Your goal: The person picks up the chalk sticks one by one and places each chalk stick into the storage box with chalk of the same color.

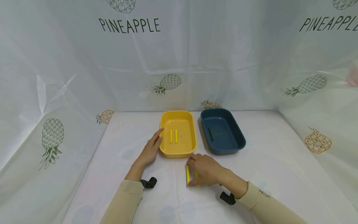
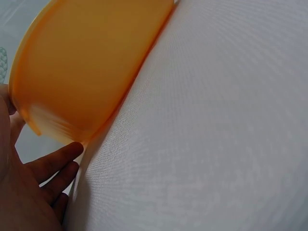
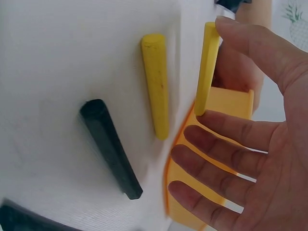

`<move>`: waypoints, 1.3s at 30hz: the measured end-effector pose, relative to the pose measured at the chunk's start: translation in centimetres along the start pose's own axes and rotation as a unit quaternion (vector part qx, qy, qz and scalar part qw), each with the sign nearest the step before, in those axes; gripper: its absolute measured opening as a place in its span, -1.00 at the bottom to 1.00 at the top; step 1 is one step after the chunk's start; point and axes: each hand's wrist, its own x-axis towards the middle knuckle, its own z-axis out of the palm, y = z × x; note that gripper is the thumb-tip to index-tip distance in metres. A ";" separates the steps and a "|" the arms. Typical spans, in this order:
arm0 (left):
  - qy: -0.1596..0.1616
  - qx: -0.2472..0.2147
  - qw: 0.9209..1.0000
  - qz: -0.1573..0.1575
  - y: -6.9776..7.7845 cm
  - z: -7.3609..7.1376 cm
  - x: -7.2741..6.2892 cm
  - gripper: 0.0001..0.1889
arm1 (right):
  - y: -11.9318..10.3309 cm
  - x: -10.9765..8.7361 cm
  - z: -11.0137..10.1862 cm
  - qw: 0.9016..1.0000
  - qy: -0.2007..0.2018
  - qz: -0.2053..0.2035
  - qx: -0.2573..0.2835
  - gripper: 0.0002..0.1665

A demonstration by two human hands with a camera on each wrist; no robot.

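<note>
My right hand (image 1: 207, 169) pinches a yellow stick (image 3: 208, 70) lengthwise, thumb at one end and index fingertip at the other, above the cloth in front of the yellow tray (image 1: 179, 152). Below that hand lie a second yellow stick (image 3: 155, 86) and a dark green stick (image 3: 111, 149); the head view mostly hides them. My left hand (image 1: 149, 151) rests against the tray's left side, its fingers extended. In the left wrist view, fingertips touch the tray's outer wall (image 2: 82, 67) near its base. Two yellow sticks (image 1: 173, 136) lie side by side inside the tray.
Right of the yellow tray stands a dark blue tray (image 1: 227, 151), slightly angled, with one dark stick (image 1: 211, 134) in it. Another dark green piece (image 3: 29, 220) shows at the right wrist view's lower left. A pineapple-print sheet (image 1: 173, 56) hangs behind the white cloth (image 1: 167, 193).
</note>
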 end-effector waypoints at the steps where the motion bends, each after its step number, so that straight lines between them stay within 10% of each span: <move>1: 0.000 0.000 1.000 0.001 0.0 0.0 0.0 -0.49 | 0.0 0.0 -0.1 1.000 0.001 -0.001 0.001 -0.17; 39: 0.009 0.012 1.000 -0.023 0.1 0.1 -0.5 -0.53 | -0.3 -0.1 -3.0 1.000 0.005 -0.010 0.000 -0.14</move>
